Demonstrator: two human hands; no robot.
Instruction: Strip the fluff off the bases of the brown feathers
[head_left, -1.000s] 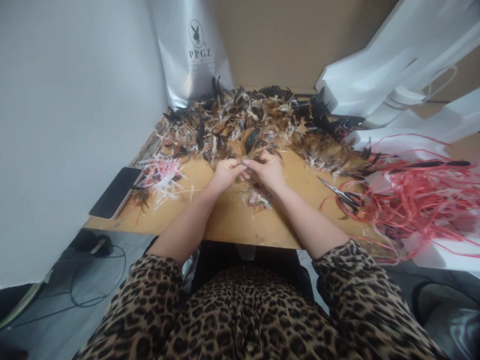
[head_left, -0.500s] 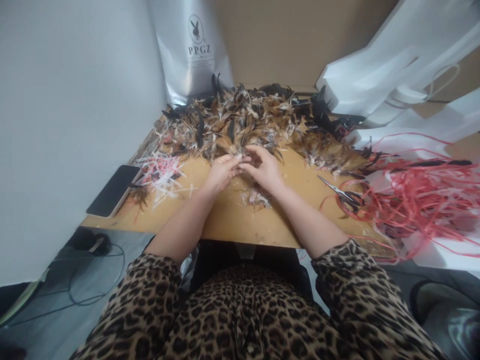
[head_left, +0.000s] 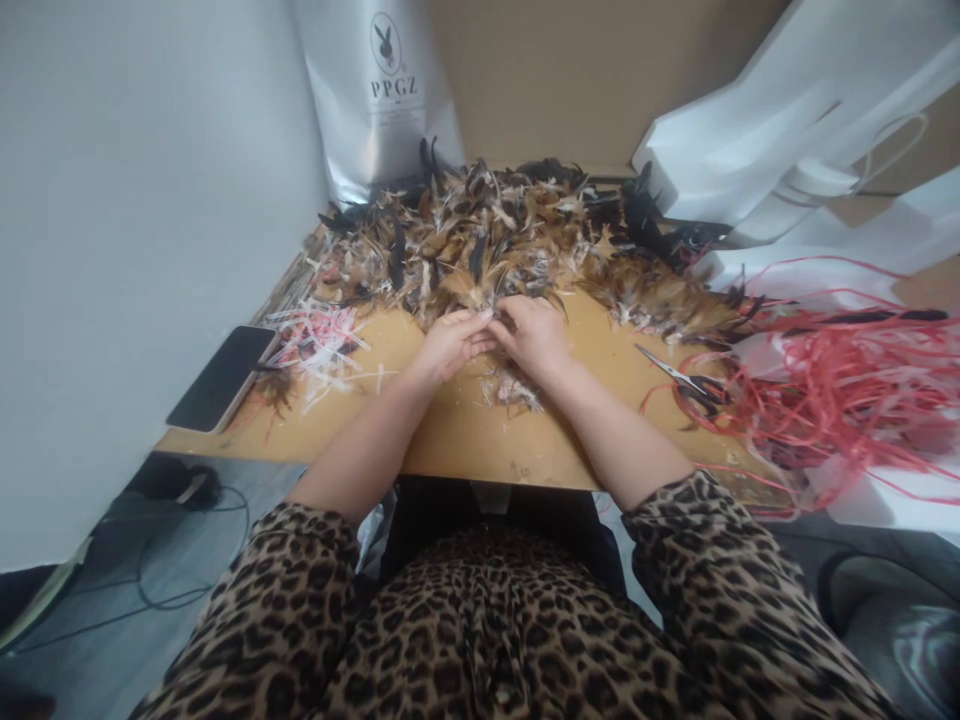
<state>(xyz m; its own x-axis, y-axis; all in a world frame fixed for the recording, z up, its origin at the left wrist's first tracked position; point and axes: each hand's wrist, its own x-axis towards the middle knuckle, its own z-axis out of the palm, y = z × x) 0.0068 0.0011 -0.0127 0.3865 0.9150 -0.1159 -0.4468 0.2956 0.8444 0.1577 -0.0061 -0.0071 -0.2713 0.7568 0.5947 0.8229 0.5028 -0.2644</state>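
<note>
My left hand (head_left: pixel 454 345) and my right hand (head_left: pixel 536 335) meet over the wooden table, fingertips pinched together. Between them is the white base of a small bunch of brown feathers (head_left: pixel 478 292), its tips fanning away from me; the fingers partly hide the base. Just beyond lies a wide heap of brown and black feathers (head_left: pixel 450 225). Below my right palm sits a little pile of pale feather scraps (head_left: pixel 514 390). Which finger carries the bunch's weight is too small to make out.
Scissors (head_left: pixel 679 375) lie at right beside tangled red plastic string (head_left: pixel 847 400). A neat row of brown feathers (head_left: pixel 660 300) is behind them. At left are a phone (head_left: pixel 223 380) and white and pink strips (head_left: pixel 322 345). A silvery bag (head_left: pixel 397 130) stands at the back.
My right hand's fingers have closed in and its back has turned more towards me. Both hands stay at the bunch. The view has shifted slightly.
</note>
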